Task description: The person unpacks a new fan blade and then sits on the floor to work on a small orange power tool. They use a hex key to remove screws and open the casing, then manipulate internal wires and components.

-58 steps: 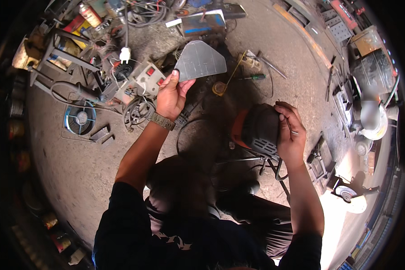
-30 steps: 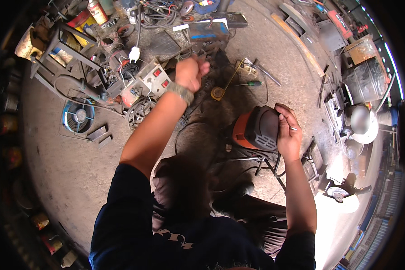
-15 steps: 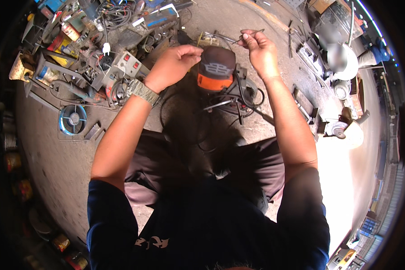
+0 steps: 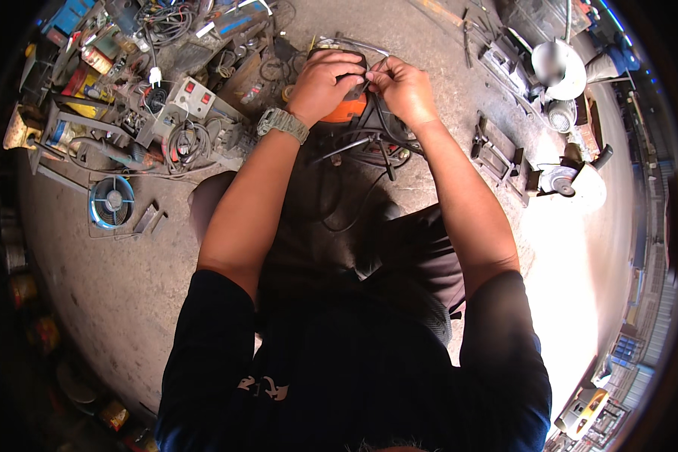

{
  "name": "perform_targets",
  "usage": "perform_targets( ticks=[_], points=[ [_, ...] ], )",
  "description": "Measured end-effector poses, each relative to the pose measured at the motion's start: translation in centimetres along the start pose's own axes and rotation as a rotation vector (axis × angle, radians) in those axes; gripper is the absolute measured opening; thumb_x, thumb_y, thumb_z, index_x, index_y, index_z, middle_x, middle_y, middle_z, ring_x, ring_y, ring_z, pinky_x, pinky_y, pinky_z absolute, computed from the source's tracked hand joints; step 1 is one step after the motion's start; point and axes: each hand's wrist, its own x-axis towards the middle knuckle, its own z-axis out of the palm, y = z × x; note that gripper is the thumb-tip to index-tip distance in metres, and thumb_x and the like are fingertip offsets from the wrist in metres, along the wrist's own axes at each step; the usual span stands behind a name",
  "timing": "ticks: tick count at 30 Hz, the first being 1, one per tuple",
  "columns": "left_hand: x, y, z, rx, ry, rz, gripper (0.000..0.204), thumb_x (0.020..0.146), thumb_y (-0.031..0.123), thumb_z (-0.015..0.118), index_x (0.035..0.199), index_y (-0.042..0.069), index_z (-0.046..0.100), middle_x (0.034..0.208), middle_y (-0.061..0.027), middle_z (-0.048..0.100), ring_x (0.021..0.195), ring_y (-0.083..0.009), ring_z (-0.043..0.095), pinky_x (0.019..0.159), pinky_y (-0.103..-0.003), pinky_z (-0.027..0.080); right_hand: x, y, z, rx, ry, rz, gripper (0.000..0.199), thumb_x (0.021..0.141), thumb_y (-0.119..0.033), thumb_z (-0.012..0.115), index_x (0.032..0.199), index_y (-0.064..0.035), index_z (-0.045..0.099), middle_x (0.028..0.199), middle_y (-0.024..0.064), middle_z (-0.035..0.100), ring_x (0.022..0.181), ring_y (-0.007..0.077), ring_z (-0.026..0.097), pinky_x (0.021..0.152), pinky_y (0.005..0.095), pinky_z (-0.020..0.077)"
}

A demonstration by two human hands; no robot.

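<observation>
An orange and black power tool (image 4: 348,109) was held low over the concrete floor (image 4: 113,286), just ahead of the knees, with a black cable (image 4: 358,192) trailing down from it toward the lap. It was judged a stiff, fairly heavy body, best taken around its casing, while the cable was judged limp and light. The left hand (image 4: 325,83) was clamped over the tool's top, and the right hand (image 4: 405,89) was pinched shut on something small at its edge, beside scattered electrical parts (image 4: 181,113).
</observation>
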Motion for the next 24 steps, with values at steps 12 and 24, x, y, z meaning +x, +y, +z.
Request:
perform_targets(
  ticks=[12,24],
  points=[
    [-0.7,-0.7,1.5,0.132,-0.007,-0.004,0.014,0.086,0.023,0.08,0.097,0.014,0.082,0.124,0.004,0.075,0.128,-0.023,0.059,0.112,-0.041,0.042,0.3,-0.5,0.4,-0.141,-0.06,-0.04,0.015,0.097,-0.015,0.077,0.093,-0.001,0.073,0.078,0.0091,0.077,0.072,0.012,0.074,0.067,0.029,0.0572],
    [-0.3,0.2,3.5,0.104,0.078,-0.02,0.014,0.084,0.022,0.08,0.088,0.009,0.076,0.111,0.0005,0.073,0.119,-0.024,0.061,0.116,-0.049,0.036,2.2,-0.6,-1.7,-0.299,-0.162,-0.16,0.01,0.09,-0.013,0.075,0.093,-0.0029,0.074,0.083,0.0216,0.074,0.081,0.0399,0.075,0.074,0.0453,0.0587]
  ],
)
